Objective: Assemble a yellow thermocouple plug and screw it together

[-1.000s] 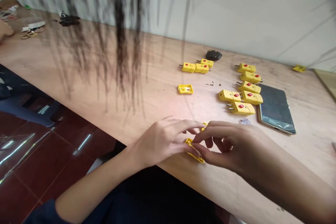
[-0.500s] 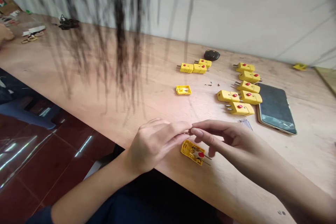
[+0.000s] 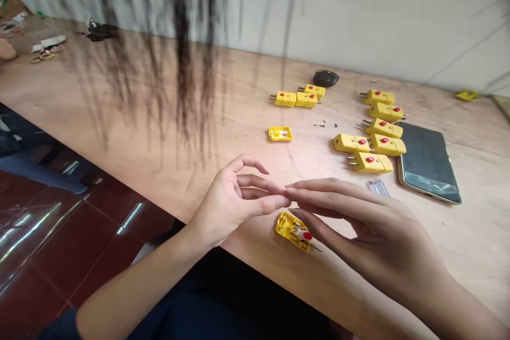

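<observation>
**Hands:** left hand (image 3: 235, 204) half open, fingers curved and spread; right hand (image 3: 370, 223) loosely open, fingers extended. The fingertips of the two hands meet or nearly meet above the desk (image 3: 458, 234); whether a tiny part is pinched there cannot be told.

**Main item:** yellow two-pin plug (image 3: 292, 231) with a red dot, housing open and metal pins pointing to the lower right. It lies flat on the desk just beneath the right hand's fingers, near the front edge, not visibly gripped.

**Edges and room:** the desk's front edge runs diagonally below the hands, with a red tile floor (image 3: 67, 244) beyond it. Open wood extends from the hands up to the other items, and a wall stands along the far side.

**Nearby:** small transparent plastic piece (image 3: 377, 188); loose yellow housing half (image 3: 280, 134); group of three yellow plugs (image 3: 300, 98); group of six yellow plugs (image 3: 374, 130), beside a smartphone (image 3: 428, 162); dark crumbs (image 3: 324, 124); black oval object (image 3: 325, 78).

**Far left:** black cord (image 3: 101, 32), rubber bands (image 3: 43, 56), a co-worker's hand (image 3: 6, 50).

**In the way of the view:** blurred strands of hair (image 3: 183, 64)
</observation>
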A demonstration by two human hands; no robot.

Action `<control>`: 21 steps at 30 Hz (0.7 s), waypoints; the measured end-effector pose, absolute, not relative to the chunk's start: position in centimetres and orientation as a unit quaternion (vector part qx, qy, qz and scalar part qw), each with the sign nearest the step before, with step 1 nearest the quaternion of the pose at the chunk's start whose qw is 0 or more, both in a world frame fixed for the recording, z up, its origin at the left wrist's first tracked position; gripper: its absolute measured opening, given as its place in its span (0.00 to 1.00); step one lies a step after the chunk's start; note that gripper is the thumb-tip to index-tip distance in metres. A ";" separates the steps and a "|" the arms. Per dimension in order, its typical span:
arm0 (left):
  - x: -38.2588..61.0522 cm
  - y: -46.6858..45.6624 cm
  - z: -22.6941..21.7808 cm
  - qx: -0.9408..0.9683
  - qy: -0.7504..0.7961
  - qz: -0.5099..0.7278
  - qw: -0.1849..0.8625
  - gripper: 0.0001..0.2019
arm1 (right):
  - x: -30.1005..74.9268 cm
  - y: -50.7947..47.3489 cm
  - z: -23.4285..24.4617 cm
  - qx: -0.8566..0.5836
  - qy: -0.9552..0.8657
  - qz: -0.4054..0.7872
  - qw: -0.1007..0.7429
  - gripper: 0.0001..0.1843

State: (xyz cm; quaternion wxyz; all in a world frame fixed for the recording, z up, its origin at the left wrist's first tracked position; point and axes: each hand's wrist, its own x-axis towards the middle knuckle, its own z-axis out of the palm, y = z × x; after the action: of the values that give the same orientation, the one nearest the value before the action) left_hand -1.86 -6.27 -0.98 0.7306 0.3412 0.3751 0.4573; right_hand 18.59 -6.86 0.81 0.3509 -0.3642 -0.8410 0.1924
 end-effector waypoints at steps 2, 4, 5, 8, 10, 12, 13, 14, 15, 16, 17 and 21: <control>-1.8 -6.3 -1.1 0.336 0.366 0.455 0.739 0.27 | 18.7 -6.8 0.7 -0.360 -0.843 0.177 0.359 0.10; -1.9 -6.2 -1.1 0.340 0.357 0.440 0.751 0.29 | 19.0 -6.7 0.7 -0.343 -0.852 0.171 0.356 0.10; -2.1 -6.1 -1.2 0.345 0.350 0.429 0.758 0.30 | 19.1 -6.7 0.7 -0.334 -0.858 0.174 0.348 0.11; -2.7 -5.9 -1.3 0.370 0.337 0.388 0.774 0.33 | 19.3 -6.8 0.7 -0.314 -0.876 0.184 0.316 0.14; -3.0 -5.7 -1.4 0.394 0.344 0.357 0.774 0.36 | 19.3 -6.9 0.7 -0.302 -0.882 0.203 0.299 0.16; -3.3 -5.6 -1.4 0.417 0.355 0.332 0.768 0.39 | 19.4 -6.9 0.8 -0.294 -0.882 0.227 0.289 0.16; -3.4 -5.6 -1.5 0.427 0.356 0.324 0.766 0.39 | 19.5 -6.9 1.0 -0.293 -0.882 0.237 0.282 0.16; -3.4 -5.6 -1.4 0.439 0.356 0.321 0.760 0.38 | 19.7 -6.9 1.2 -0.294 -0.884 0.243 0.271 0.16; -3.4 -5.7 -1.4 0.463 0.357 0.322 0.744 0.38 | 19.9 -6.8 1.4 -0.299 -0.887 0.245 0.251 0.16; -3.4 -5.9 -1.4 0.503 0.362 0.324 0.714 0.37 | 20.1 -6.7 1.7 -0.305 -0.892 0.244 0.227 0.16; -3.3 -6.0 -1.3 0.559 0.369 0.321 0.670 0.37 | 20.4 -6.7 1.9 -0.312 -0.897 0.242 0.199 0.16; -3.0 -6.7 -1.2 0.764 0.360 0.254 0.471 0.39 | 20.6 -6.8 1.9 -0.330 -0.908 0.221 0.136 0.17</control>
State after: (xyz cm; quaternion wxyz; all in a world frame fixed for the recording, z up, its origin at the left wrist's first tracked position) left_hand -3.02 -6.70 -1.15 0.4708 0.7641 0.3602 0.2543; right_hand 20.64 -6.77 1.87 0.1356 -0.3303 -0.9076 0.2207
